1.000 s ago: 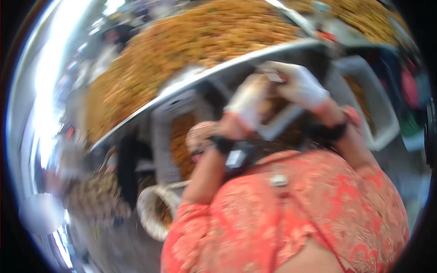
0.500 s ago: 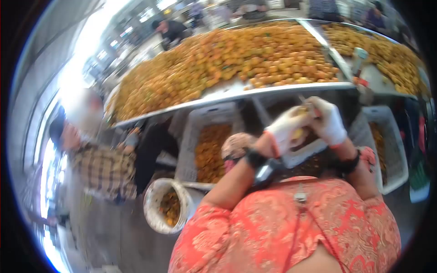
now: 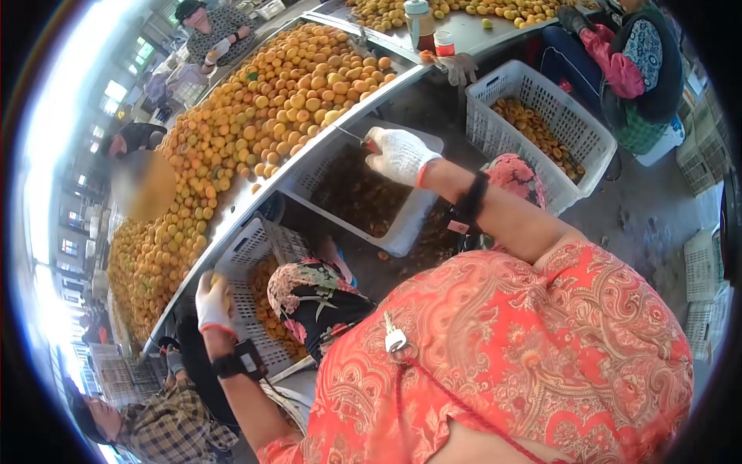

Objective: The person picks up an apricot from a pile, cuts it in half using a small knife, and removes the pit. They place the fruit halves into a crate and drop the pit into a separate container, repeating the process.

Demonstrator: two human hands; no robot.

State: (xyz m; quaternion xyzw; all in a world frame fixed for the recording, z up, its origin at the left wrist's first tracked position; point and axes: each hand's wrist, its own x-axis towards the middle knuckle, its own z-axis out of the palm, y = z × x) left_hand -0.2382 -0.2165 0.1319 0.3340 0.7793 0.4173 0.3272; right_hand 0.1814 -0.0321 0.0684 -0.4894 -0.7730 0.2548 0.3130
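Note:
My right hand (image 3: pixel 403 157), in a white knitted glove, is closed around the reddish handle of a small knife (image 3: pixel 352 136). Its thin metal blade points left toward the table edge. Below that hand stands a grey crate (image 3: pixel 410 232) with dark, wet-looking bits in it. My left hand (image 3: pixel 215 305), gloved too, is raised at the table's lower left edge. Its fingers curl around a yellowish apricot (image 3: pixel 219 278), mostly hidden by the glove. Near it is a white crate (image 3: pixel 247 271) holding orange apricot pieces.
Whole apricots (image 3: pixel 270 100) are heaped on the metal table (image 3: pixel 371 100). A bottle (image 3: pixel 418 23), a red-labelled jar (image 3: pixel 444 44) and a grey glove (image 3: pixel 461 68) sit at its corner. Another crate (image 3: pixel 525 73) of apricot pieces stands right. Co-workers sit at the right and lower left.
My hands were together in front of me; now they are far apart, the left one lower left, the right one still over the grey crate. The view has turned and tilted.

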